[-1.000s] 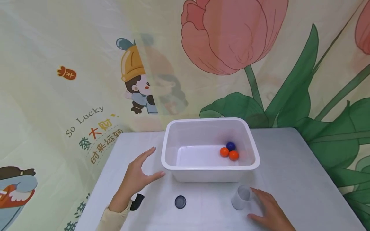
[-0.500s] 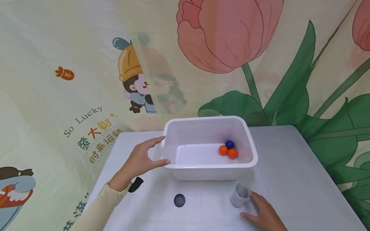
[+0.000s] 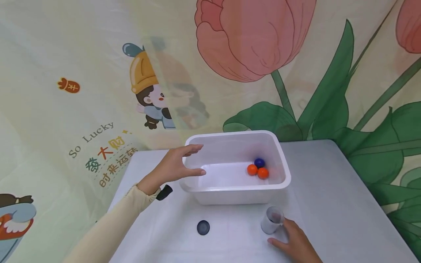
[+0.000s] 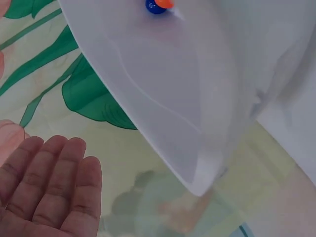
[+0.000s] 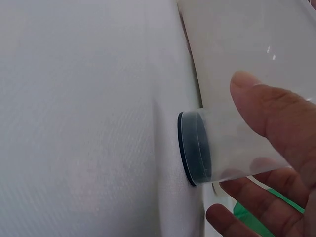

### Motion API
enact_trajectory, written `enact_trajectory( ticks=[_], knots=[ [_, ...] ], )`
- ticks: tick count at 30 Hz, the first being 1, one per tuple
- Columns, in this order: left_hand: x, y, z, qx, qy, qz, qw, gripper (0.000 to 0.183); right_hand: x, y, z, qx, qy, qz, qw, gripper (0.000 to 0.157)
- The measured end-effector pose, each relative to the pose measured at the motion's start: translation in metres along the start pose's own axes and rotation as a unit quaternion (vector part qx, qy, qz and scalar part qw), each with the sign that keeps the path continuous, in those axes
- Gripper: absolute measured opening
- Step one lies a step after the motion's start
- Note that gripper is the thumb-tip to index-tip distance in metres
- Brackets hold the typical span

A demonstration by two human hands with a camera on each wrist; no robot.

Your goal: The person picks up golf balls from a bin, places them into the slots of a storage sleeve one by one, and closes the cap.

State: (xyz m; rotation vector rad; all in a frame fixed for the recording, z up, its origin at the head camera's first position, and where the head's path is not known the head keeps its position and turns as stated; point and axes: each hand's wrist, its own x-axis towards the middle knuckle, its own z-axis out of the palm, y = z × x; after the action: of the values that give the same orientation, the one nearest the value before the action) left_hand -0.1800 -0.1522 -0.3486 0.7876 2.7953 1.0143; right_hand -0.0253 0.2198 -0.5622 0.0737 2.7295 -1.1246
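Observation:
In the head view my left hand (image 3: 179, 166) is over the left end of a white plastic bin (image 3: 230, 197), thumb and fingers spread apart with nothing between them. The left wrist view shows its straight fingers (image 4: 54, 187) beside the bin. A clear plastic cup (image 3: 272, 220) stands upright on the table in front of the bin. My right hand (image 3: 296, 239) is at the cup's right side, fingertips at its wall and thumb apart in front. Through the cup's wall, fingers show in the right wrist view. Left of the cup lies a dark round lid (image 3: 203, 227).
Two orange balls (image 3: 252, 169) and a blue ball (image 3: 259, 163) lie in the bin's right end. A white cloth covers the table (image 3: 329, 190). Behind it hangs a printed curtain (image 3: 230, 102) with tulips and cartoon figures.
My left hand has moved right and up, from beside the bin to over its left end. My right hand has come closer around the cup. The camera view has shifted slightly.

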Motion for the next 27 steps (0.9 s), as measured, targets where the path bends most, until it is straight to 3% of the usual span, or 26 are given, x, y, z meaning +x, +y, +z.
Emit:
enact_trajectory(
  ticks=[14, 27],
  knots=[
    [0.050, 0.016, 0.003, 0.009, -0.066, 0.031, 0.9973, 0.085, 0.006, -0.004, 0.001, 0.013, 0.009, 0.042, 0.999, 0.085],
    [0.090, 0.004, 0.035, -0.013, -0.097, 0.096, 0.9906, 0.077, 0.000, 0.000, 0.007, 0.003, 0.098, -0.040, 0.994, 0.061]
  ],
)
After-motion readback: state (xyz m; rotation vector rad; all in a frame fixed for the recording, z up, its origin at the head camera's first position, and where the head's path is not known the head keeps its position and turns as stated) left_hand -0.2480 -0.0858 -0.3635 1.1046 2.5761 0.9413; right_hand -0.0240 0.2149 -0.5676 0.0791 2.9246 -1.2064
